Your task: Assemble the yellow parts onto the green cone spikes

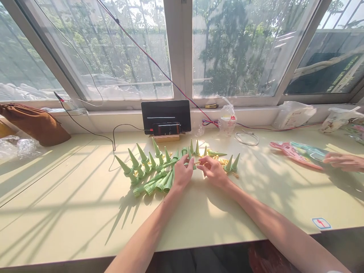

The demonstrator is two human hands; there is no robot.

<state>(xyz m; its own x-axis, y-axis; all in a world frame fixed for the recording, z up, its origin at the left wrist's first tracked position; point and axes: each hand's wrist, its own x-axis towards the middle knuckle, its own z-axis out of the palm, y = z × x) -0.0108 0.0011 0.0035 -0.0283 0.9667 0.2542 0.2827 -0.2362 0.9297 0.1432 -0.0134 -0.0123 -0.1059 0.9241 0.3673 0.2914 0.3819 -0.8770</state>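
Note:
My left hand [183, 172] is closed around a slim green cone [190, 152], its tip pointing up between thumb and fingers. Close beside it, my right hand [214, 172] pinches a small yellowish piece [196, 163] near the cone; fingers partly hide it, and I cannot tell whether the two touch. Left of my hands, several pointed green cones with ringed bases [135, 163] stand upright on the table. In front of them lie long green hollow cones [159, 185]. More small cones [234, 163] stand to the right, among scattered small yellowish pieces [222, 161].
At the back a black tablet [166, 110] leans behind a phone [166, 129]. A plastic-wrapped cup [227, 118] and a coiled cable [247, 138] are right of it. A brown pouch [36, 125] lies far left. Another person's hand [342, 161] touches a pink and teal item [298, 154].

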